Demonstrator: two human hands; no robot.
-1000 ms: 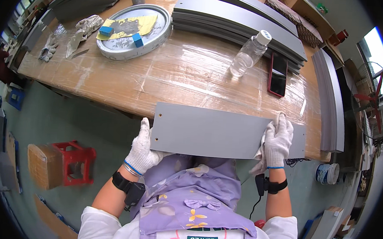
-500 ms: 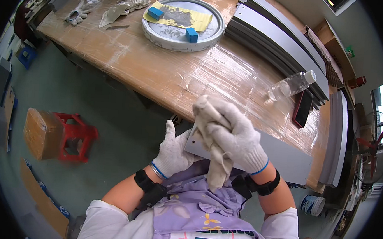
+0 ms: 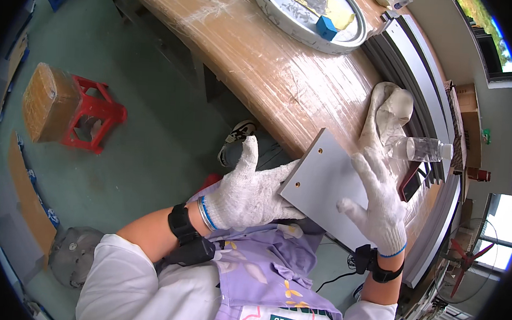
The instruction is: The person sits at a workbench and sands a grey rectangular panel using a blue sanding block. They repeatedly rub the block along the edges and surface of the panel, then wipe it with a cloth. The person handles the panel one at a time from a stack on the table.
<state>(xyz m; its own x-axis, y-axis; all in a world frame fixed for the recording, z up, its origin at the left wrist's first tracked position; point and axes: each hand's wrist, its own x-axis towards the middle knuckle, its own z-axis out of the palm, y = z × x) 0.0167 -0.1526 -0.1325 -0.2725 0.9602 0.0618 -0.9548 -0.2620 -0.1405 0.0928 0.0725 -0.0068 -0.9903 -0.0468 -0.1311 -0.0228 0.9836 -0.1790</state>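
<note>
A grey flat panel point(image 3: 330, 188) with two small holes near its end lies slantwise between my hands, over the table's near edge. My left hand point(image 3: 245, 194), in a white knit glove, has its thumb raised and fingers stretched out against the panel's left end; some fingertips pass under it. My right hand point(image 3: 379, 205), gloved alike, is spread over the panel's right side and holds nothing. Whether its fingers touch the surface I cannot tell. Just beyond that hand, a crumpled off-white cloth point(image 3: 388, 112) lies on the table, beside a clear bottle point(image 3: 421, 149).
The wrapped table point(image 3: 256, 54) carries a round bucket lid point(image 3: 270, 17) with a blue block point(image 3: 326, 28). Long grey profiles point(image 3: 417, 70) are stacked at the right. A phone point(image 3: 414, 181) lies near the bottle. On the floor stand a red stool point(image 3: 97, 115) and a fan point(image 3: 467, 261) is at right.
The cloth has left my right hand and lies on the table by the bottle. The panel's end is turned upward, and both hands have opened out. The view has swung right.
</note>
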